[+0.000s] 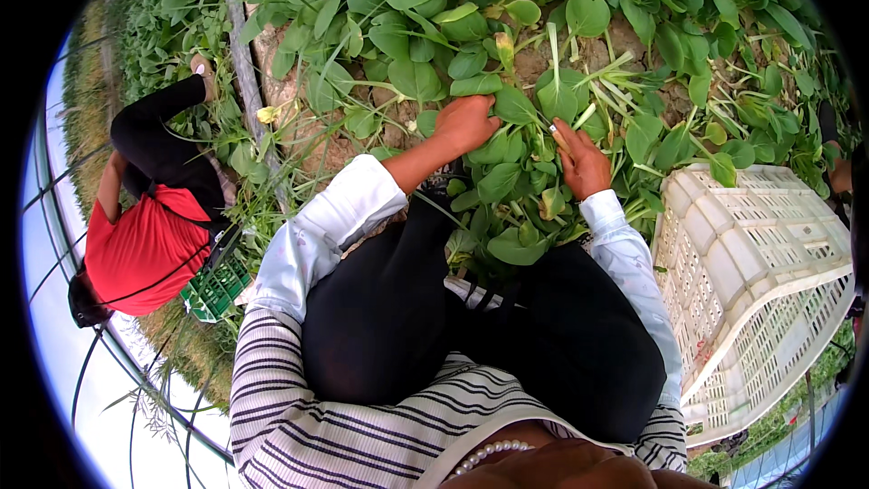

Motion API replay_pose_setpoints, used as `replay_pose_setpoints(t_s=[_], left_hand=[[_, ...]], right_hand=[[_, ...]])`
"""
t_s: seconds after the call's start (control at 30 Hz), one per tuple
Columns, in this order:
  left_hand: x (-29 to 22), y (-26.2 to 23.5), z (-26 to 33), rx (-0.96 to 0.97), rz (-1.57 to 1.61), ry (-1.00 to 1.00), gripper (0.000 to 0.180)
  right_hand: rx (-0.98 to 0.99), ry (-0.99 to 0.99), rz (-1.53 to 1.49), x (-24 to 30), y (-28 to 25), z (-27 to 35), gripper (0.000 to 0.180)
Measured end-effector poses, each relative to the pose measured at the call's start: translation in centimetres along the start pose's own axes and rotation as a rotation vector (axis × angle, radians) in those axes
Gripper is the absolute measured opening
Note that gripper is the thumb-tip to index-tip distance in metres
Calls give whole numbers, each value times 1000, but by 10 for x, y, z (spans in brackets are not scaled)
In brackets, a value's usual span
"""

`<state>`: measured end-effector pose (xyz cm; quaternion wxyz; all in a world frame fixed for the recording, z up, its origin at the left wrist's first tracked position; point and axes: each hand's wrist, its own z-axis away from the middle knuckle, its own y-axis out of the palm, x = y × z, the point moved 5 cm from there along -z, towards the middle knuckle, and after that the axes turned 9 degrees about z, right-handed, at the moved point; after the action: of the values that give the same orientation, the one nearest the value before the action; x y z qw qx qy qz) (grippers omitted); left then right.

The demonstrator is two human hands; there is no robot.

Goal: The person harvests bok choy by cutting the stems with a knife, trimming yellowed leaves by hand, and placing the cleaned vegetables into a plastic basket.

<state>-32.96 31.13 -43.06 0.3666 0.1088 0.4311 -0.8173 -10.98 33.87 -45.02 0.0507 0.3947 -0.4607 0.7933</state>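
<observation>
Both my hands reach into a bed of leafy greens (414, 80) with broad rounded leaves and pale stalks. My left hand (466, 124) is closed on a leafy green plant (514, 107), its fingertips partly hidden by the leaves. Just to the right, my right hand (581, 159) has its fingers curled in beside the same plant. Something narrow and light-tipped shows at those fingers, too small to make out. Loose leaves (518, 244) lie in a heap between my knees, below both hands.
A white plastic crate (724, 244) lies tilted at my right. Cut stalks (608, 81) are strewn over the soil ahead. On the left, a grey hose or strip (243, 63) edges the bed, and a person in red (149, 249) crouches near a green crate (217, 292).
</observation>
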Motion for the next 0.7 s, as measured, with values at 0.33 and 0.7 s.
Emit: replay_pose_setpoints(t_s=[0.33,0.7], left_hand=[[2,-21,12,55,133,22,23],[-101,-60,70,22,205,670,33]], right_hand=[[16,183,-320,-28,0,61,38],[-61,327,-1237,57,-71,7,30]])
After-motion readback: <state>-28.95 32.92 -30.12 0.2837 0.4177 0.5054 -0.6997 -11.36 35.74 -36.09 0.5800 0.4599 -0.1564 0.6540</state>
